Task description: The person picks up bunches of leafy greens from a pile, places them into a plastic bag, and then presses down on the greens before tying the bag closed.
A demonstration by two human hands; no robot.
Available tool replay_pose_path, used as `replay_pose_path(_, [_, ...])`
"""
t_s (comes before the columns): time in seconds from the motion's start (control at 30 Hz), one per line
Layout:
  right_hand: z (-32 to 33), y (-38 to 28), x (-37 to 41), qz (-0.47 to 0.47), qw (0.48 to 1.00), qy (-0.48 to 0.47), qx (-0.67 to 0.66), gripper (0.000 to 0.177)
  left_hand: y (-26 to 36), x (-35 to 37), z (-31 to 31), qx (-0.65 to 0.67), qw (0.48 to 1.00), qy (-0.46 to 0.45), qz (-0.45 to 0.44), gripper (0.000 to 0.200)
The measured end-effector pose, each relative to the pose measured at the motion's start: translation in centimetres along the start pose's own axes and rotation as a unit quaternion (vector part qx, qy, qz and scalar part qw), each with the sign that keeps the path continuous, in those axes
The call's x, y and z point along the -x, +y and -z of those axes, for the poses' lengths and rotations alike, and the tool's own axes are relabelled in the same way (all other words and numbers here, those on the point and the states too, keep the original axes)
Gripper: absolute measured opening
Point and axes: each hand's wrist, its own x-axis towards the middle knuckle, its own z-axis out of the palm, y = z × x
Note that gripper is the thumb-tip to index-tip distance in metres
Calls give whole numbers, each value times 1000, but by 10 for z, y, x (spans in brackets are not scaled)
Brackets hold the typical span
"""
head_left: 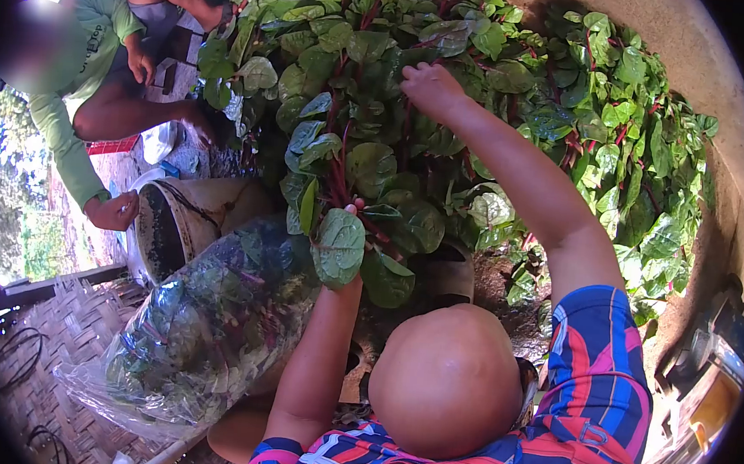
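My left hand is closed round the red stems of a bunch of Malabar spinach; only its fingertips show, because broad green leaves cover the rest. Farther forward, my right hand reaches over a large heap of the same leafy stems. Its fingers are curled together at a red stem among the leaves, though the fingertips are partly hidden. Beside my left forearm lies a clear plastic bag filled with leafy stems.
A person in a green shirt sits at the upper left, one hand near a whitish bucket lying tilted. My bent knee is in front of me. Woven matting covers the lower left. A pale curved wall bounds the right.
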Motion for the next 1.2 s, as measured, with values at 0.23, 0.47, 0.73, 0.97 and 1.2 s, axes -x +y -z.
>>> replay_pose_path(0.23, [25, 10, 34, -39, 997, -51, 30, 10, 5, 4, 0, -68, 972, 205, 88, 31])
replay_pose_path(0.47, [125, 28, 110, -233, 927, -18, -294, 15, -23, 16, 28, 51, 989, 117, 72, 32])
replay_pose_path(0.73, [113, -89, 123, -253, 857, 90, -440, 18, -36, -1, -17, 253, 949, 144, 118, 28])
replay_pose_path(0.97, [81, -149, 110, -179, 845, 46, -502, 20, -24, -21, -44, 179, 951, 175, 180, 24])
replay_pose_path(1.2, [84, -95, 90, -80, 814, -58, -572, 20, -24, -9, -29, 31, 971, 177, 156, 27])
